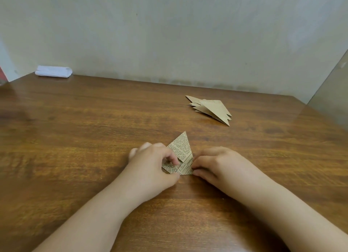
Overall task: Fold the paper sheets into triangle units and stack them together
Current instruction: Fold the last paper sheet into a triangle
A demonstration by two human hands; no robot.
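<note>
A tan paper sheet printed with newspaper text lies folded into a pointed triangle shape on the wooden table, its tip pointing away from me. My left hand presses its left lower part with the fingertips and thumb. At the sheet's right lower corner, my right hand pinches the edge. A pile of several finished tan triangle units rests farther back on the right, apart from both hands.
A folded white cloth or paper bundle lies at the table's far left corner against the pale wall. A grey panel stands along the table's right side.
</note>
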